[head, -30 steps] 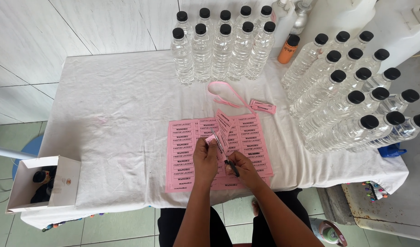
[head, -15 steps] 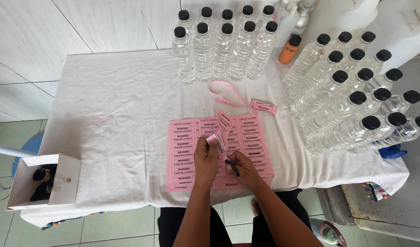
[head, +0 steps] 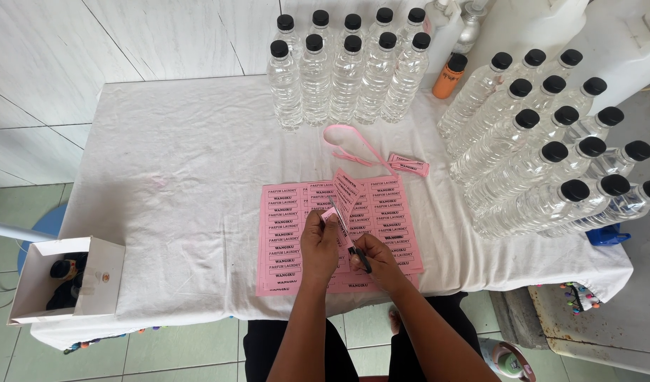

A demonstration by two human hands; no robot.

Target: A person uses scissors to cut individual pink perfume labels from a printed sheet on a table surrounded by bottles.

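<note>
Right hand (head: 379, 260) is closed around the scissors (head: 347, 239), dark handles buried in the fingers, blades pointing away up the pink label sheet (head: 289, 237). Left hand (head: 318, 244) is pinched shut on the strip (head: 346, 194) being cut free, holding it lifted and curled up off the sheet, right beside the blades.

Risks, my read:
- Left fingertips sit just beside the cutting line. If the blades drift left, they nick a finger.
- The lifted strip is floppy. If it twists, the cut likely wanders off the gap between columns and slices through printed labels.
- The sheet's near edge reaches the table (head: 162, 184) edge, and only the hands pin it. A tug could slide it off the white cloth.
- Blade tips are hard to make out against the print, so I can't tell how far the cut has run.

Position: the sheet lies flat under both hands, near-centre of the table, strip rising from its middle between them.

Further out: a cut label (head: 408, 165) and a curled pink offcut (head: 347, 145) lie past the sheet's far edge. Beyond, a block of clear black-capped bottles (head: 346, 74) stands at the back, and a larger block (head: 544, 155) on the right, well apart from the hands.
</note>
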